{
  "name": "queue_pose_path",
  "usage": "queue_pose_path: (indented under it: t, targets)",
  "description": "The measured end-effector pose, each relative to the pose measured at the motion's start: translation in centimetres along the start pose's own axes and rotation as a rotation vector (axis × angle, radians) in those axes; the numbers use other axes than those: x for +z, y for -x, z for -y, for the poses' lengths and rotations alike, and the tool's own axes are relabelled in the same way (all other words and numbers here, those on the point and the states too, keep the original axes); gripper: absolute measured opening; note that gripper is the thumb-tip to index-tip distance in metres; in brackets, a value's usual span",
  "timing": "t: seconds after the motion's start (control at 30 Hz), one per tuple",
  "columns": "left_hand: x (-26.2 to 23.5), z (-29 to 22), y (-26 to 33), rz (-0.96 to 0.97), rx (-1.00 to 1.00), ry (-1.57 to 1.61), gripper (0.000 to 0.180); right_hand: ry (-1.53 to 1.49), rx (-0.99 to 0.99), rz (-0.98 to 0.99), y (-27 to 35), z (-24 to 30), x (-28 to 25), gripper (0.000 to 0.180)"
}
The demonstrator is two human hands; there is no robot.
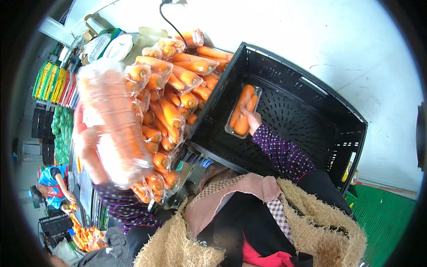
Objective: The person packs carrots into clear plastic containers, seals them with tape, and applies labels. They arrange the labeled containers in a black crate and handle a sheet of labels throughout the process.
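Observation:
My left hand (90,153) is wrapped round a wrapped pack of carrots (116,122) on the left, lifted close to the camera and smeared by motion. Inside a black plastic crate (291,111), a clear tray of carrots (243,99) lies on the bottom against the left side. My right hand (253,120) reaches in and grips that tray at its right edge; part of the fingers is hidden. Between the lifted pack and the crate, a heap of film-wrapped carrot packs (171,113) is piled up.
A white wall (338,40) stands behind the crate, with a black cable (171,24) hanging over the heap. Green matting (378,222) covers the floor at right. At far left are a co-worker in blue (51,182), loose carrots (86,236) and green net sacks (62,129).

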State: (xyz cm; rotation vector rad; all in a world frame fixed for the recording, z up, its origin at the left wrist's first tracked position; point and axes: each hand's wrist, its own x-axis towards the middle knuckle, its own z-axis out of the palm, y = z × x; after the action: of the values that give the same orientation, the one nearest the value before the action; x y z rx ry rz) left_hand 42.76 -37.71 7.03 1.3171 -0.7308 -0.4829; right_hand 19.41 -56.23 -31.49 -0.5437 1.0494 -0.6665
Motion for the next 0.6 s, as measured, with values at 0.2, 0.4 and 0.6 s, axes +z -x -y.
queue_pose_path:
  t: [0.2,0.4,0.6]
  targets:
    - [9.0,7.7,1.2,0.236,-0.132,-0.162,0.083,1.264,0.179,0.301,1.3,-2.5,1.0,0.086]
    - [15.6,16.4,5.5,0.501,0.202,-0.779,0.089,0.015,0.17,0.462,9.5,9.2,-1.2,0.075]
    - [15.6,17.3,9.5,0.904,0.176,-0.616,0.072,-0.013,0.103,0.157,7.7,4.1,-7.4,0.059]
